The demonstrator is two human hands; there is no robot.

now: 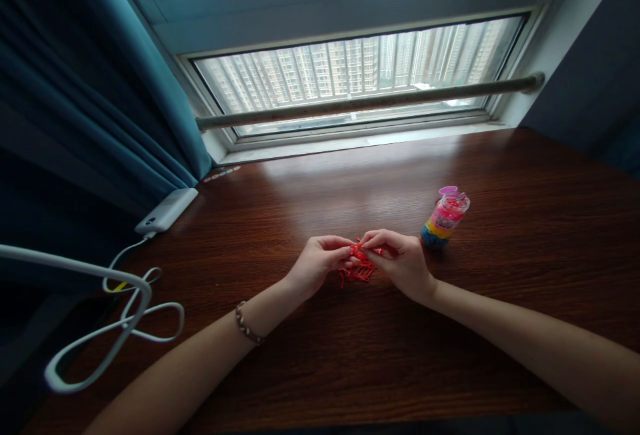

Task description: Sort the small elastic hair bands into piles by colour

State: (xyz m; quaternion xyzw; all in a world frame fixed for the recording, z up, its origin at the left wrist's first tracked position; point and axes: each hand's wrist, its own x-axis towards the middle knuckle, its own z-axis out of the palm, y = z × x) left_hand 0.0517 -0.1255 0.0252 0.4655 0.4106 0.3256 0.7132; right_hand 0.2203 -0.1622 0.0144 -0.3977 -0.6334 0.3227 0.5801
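Observation:
A small pile of thin red bands [361,272], which look like small rubber bands, lies on the brown wooden table [280,368]. Just above that pile, my left hand [320,260] pinches a red band between thumb and fingertips. From the other side my right hand [400,258] pinches at the same red strand, its fingertips nearly meeting those of the left. The fingers partly hide what is between them. To the right of my right hand stands an open clear jar [444,222] with blue, yellow and pink-red layers.
A pink lid [448,190] shows at the jar's rim. On the left lie a white power bank [167,211] and a looped white cable [145,336]. A blue curtain [125,82] hangs at the left; a window with a metal rail [370,102] borders the table's far side.

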